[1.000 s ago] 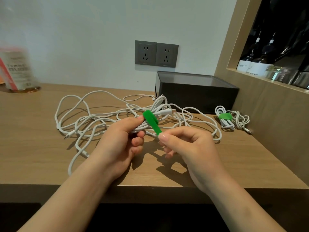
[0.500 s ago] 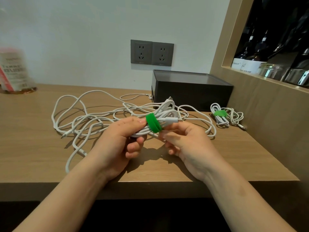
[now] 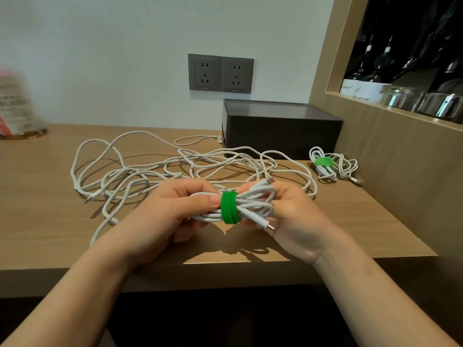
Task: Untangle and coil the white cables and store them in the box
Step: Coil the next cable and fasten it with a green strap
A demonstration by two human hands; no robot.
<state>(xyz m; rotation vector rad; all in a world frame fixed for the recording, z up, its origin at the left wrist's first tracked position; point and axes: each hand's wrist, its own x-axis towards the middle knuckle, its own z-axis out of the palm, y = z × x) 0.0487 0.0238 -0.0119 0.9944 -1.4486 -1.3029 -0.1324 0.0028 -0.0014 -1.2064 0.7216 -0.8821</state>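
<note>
You hold a coil [image 3: 255, 196] of white cable in both hands, just above the front part of the worktop [image 3: 50, 221]. A green strap [image 3: 229, 207] is wound several turns round its middle.

Your left grip [image 3: 175, 209] is closed on the left half of the coil: the thumb lies on top with its tip just beside the strap, and the fingers curl beneath. Your right grip [image 3: 295, 216] is closed on the right half, with the fingers wrapped round the loops from behind. One plug [image 3: 269, 225] sticks out of the coil's lower right, against your right palm.

Behind your hands the loose cables [image 3: 150, 171] lie tangled on the worktop, spreading from the left side to just in front of the box [image 3: 280, 131]. One thin loop runs up to the box's left front corner. The box is dark and stands at the back, against the wall and right of centre. You cannot tell from here whether its top is open.

A second coil [image 3: 330, 169], smaller and bound with its own green band, lies on the worktop to the right of the box, near the wooden side panel.

Two grey sockets [image 3: 220, 73] sit in the wall above the box. A blurred packet [image 3: 15, 106] stands at the far left. A niche [image 3: 400, 71] at the upper right holds dark bottles and metal cups.
</note>
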